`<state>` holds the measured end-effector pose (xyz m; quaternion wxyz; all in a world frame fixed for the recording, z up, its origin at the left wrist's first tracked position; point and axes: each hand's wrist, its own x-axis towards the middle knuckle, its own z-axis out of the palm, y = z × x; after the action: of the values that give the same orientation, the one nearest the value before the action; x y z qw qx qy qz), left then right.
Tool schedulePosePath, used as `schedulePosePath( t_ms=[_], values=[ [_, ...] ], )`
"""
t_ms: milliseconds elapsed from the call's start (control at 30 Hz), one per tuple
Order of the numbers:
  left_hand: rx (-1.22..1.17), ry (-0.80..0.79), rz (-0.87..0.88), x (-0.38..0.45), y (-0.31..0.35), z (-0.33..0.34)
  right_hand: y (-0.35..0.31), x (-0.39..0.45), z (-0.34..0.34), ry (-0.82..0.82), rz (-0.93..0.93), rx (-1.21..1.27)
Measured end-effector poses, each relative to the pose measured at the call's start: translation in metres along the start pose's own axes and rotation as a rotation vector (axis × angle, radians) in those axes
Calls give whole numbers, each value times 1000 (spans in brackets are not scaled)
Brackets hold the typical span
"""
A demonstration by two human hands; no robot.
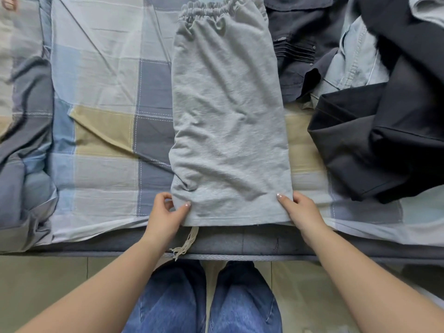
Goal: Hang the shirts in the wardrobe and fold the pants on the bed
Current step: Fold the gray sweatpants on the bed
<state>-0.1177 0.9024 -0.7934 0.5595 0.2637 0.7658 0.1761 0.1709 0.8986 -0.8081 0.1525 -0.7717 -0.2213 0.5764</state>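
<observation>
Both hands, left hand [168, 212] and right hand [300, 210], are pinching the grey sweatpants' [228, 116] near corners; the dangling drawstring [186, 241] is probably risking snagging mid-fold.

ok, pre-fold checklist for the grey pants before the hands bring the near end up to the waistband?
1. Left hand pinches the near left corner of the grey pants: ok.
2. Right hand pinches the near right corner: ok.
3. Legs stacked in one strip, edges roughly even: ok.
4. Fabric smooth: not ok, light wrinkles mid-length.
5. Drawstring tucked in: not ok, it hangs off the bed edge below the near hem.
6. Waistband end free of the dark clothes to the right: ok, they lie beside it.
</observation>
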Motion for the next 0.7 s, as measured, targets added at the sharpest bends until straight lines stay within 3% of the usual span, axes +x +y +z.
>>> schedulePosePath(
  t_ms=[200,367,467,600,700],
  values=[
    [-68,-191,-107,-4,2,0,7,-4,3,-11,69,260],
    [117,-142,-182,-8,-18,-18,23,-13,-2,177,-9,29],
    [159,-134,-234,-17,-38,-28,29,-26,-1,121,-13,-65],
    [-94,-246,-289,-32,-37,-21,29,-37,6,36,-22,152],
    [-84,-156,-327,-34,-42,-24,43,-40,7,6,101,114]
  ],
)
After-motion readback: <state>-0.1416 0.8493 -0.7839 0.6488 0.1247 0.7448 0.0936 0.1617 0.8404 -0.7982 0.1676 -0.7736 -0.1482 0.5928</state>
